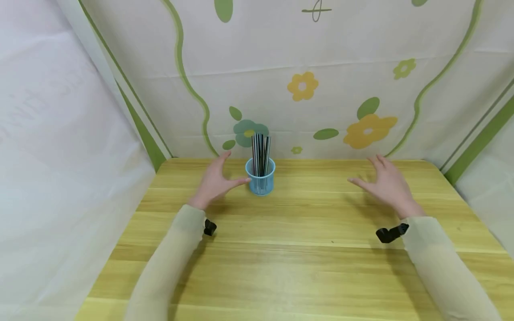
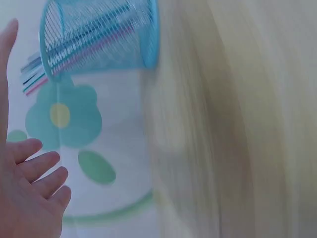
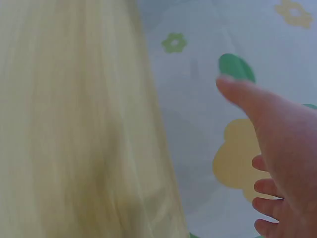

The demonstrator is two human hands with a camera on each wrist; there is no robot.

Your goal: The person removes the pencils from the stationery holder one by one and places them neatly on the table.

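A blue mesh pen holder (image 1: 262,185) stands upright near the back of the table, and several thin dark striped sticks (image 1: 260,154) rise out of it. Just left of the holder is my left hand (image 1: 213,182), its thumb spread out so that the tip overlaps the holder's edge in the head view. In the left wrist view the mesh holder (image 2: 104,39) lies beyond that hand (image 2: 32,193), whose fingers are loosely extended. My right hand (image 1: 388,185) hovers over the right part of the table, thumb and fingers apart, holding nothing; the right wrist view shows the same hand (image 3: 292,158).
The wooden table (image 1: 297,267) reaches back to a white curtain (image 1: 265,102) printed with flowers and leaves. Further white cloth (image 1: 72,178) hangs along the left side, with more on the right. A black wrist mount (image 1: 391,233) sits at the right cuff, another at the left.
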